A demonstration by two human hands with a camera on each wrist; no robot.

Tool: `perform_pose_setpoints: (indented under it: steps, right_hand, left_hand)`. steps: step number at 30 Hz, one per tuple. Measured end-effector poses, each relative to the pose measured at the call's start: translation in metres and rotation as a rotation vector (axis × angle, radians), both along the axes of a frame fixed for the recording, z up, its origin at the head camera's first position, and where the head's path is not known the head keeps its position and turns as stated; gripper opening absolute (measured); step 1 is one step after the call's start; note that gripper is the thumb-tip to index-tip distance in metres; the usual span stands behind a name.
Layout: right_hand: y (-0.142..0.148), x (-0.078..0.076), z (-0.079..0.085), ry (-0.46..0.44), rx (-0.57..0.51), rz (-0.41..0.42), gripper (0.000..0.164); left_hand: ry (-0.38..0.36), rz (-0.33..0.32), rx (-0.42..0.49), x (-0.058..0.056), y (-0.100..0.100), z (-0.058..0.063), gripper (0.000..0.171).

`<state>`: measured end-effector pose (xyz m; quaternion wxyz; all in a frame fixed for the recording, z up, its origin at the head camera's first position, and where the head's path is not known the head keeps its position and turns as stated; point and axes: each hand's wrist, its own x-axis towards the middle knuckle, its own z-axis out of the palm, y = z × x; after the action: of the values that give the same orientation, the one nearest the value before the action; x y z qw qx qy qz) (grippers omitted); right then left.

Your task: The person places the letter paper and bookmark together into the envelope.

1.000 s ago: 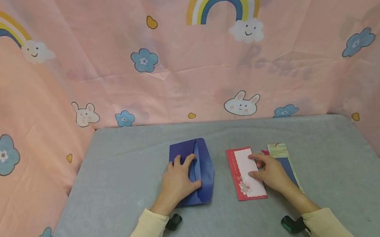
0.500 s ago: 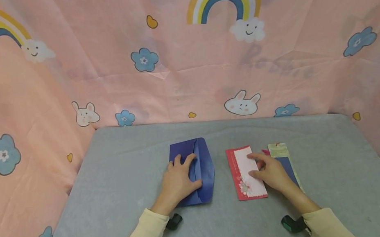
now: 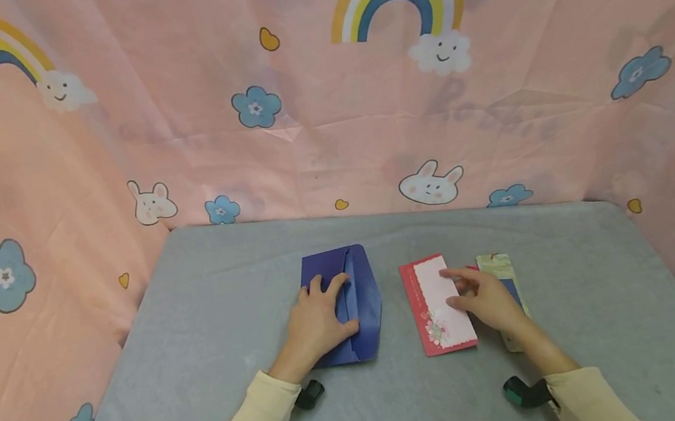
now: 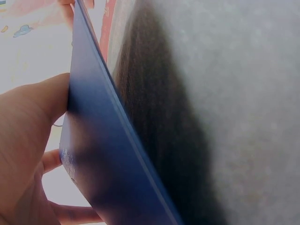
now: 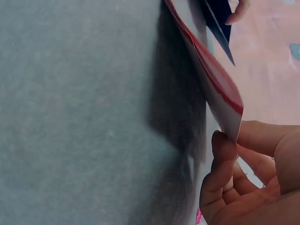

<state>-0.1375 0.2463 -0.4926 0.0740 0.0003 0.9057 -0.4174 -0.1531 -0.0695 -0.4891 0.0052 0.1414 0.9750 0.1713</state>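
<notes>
Along the right edge of a red card, the fingers of the right hand pinched the paper, tilting it.
To the card's left, the fingers of the left hand rested spread on a blue envelope, its flap open; a flat green-and-blue item, partly hidden, lay on the gray surface.

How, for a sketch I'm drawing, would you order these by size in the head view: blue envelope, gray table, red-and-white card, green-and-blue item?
1. gray table
2. blue envelope, partly covered by the left hand
3. red-and-white card
Unranked: green-and-blue item, partly hidden by the right hand
</notes>
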Motion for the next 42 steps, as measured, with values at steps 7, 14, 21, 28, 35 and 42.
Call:
perform_pose_setpoints:
  steps: [7,14,21,28,35,42]
  right_hand:
    - [0.004,0.001,0.002,-0.017,-0.085,0.016,0.052]
    - [0.006,0.001,0.002,-0.022,-0.153,0.009,0.055]
    - [0.005,0.0,0.004,-0.027,-0.22,0.018,0.058]
    - [0.002,0.002,0.011,-0.016,-0.261,0.035,0.057]
    - [-0.001,0.003,0.014,-0.004,-0.302,0.045,0.058]
    - [-0.005,0.002,0.014,-0.008,-0.322,0.045,0.058]
  left_hand:
    - [0.004,0.0,-0.006,-0.001,0.001,-0.001,0.075]
    - [-0.01,0.005,-0.007,0.0,0.001,0.001,0.076]
    - [-0.008,0.002,-0.011,0.0,0.001,0.001,0.076]
    - [0.004,0.004,-0.015,0.0,0.001,0.0,0.075]
    - [0.0,0.005,-0.008,0.0,0.002,-0.001,0.075]
    - [-0.004,0.007,-0.004,0.0,0.002,-0.001,0.075]
